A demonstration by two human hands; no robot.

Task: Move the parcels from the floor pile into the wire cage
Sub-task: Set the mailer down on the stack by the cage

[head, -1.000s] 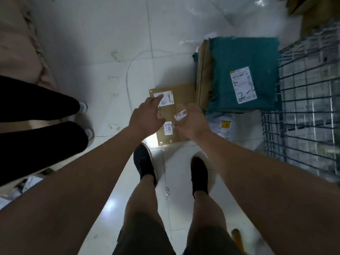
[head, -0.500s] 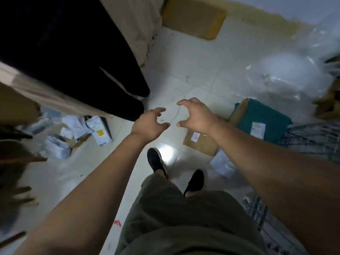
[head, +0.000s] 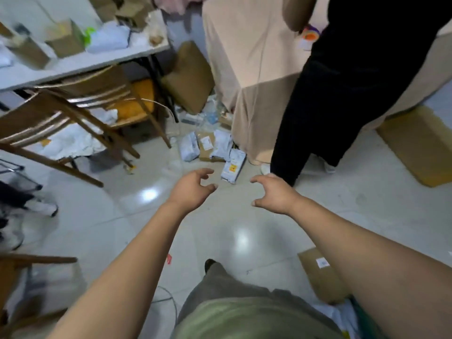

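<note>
The left hand [head: 192,190] and right hand [head: 275,195] are held above the floor [head: 367,204], fingers [head: 206,172] loosely curled, nothing held. The parcels [head: 210,149] are piled on the floor ahead of them.

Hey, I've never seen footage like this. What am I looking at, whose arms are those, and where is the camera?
There is no machine here. A person wears a wide-angle camera on the head, so you look down along their own arms. The left hand and right hand reach out above the tiled floor, fingers loosely curled, with no grip on anything. Just ahead lies a small pile of parcels: grey bags and a brown carton. Another box lies by the right arm. A second person in black trousers stands beside the pile. A chair and table are on the left.
</note>
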